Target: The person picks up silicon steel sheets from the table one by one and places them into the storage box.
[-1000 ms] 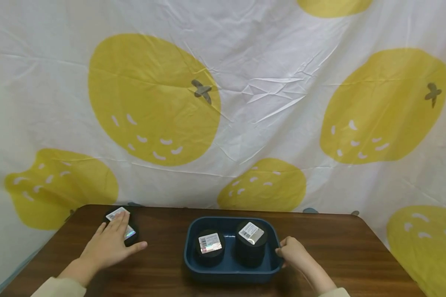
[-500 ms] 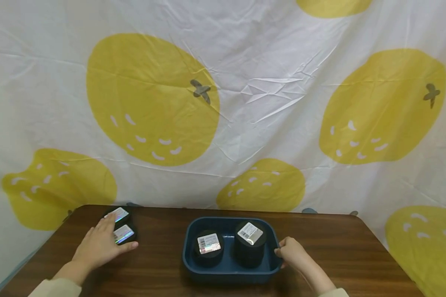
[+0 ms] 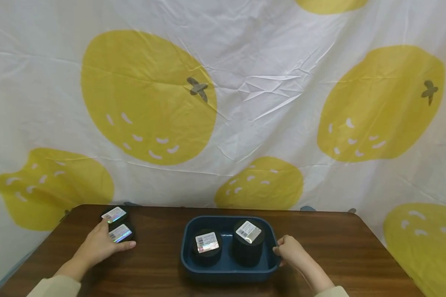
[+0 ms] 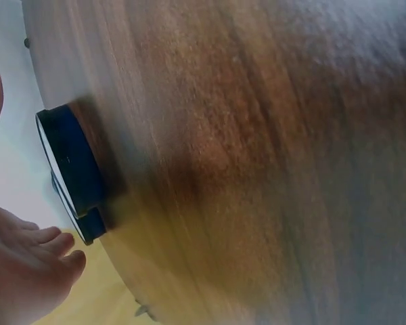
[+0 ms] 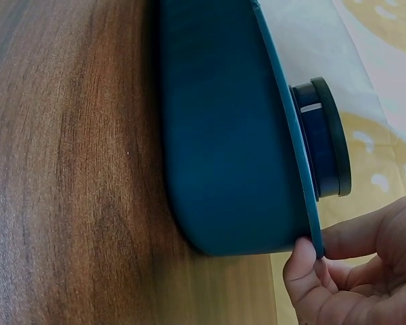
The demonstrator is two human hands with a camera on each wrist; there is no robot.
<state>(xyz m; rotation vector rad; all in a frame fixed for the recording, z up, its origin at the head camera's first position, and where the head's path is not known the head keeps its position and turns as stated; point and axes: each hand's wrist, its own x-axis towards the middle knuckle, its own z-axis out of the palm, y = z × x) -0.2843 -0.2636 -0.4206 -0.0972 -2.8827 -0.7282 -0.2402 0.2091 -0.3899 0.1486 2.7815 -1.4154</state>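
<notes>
In the head view a blue tray (image 3: 228, 272) holds two black round jars, a low one (image 3: 207, 247) at left and a taller one (image 3: 248, 243) at right, each with a white label on top. My right hand (image 3: 291, 249) pinches the tray's right rim between thumb and fingers, as the right wrist view also shows. At the far left stand two more labelled black jars, a nearer one (image 3: 122, 233) and a farther one (image 3: 114, 215). Beside the nearer one is my left hand (image 3: 96, 246), thumb spread, fingertips at its left side. The left wrist view shows nothing gripped there.
A dark wooden table (image 3: 160, 255) lies under everything. Behind its back edge hangs a white cloth (image 3: 260, 95) printed with yellow lemons.
My left hand has drawn back leftward and toward me from over the two left jars, uncovering their labels. My right hand keeps its hold on the tray rim.
</notes>
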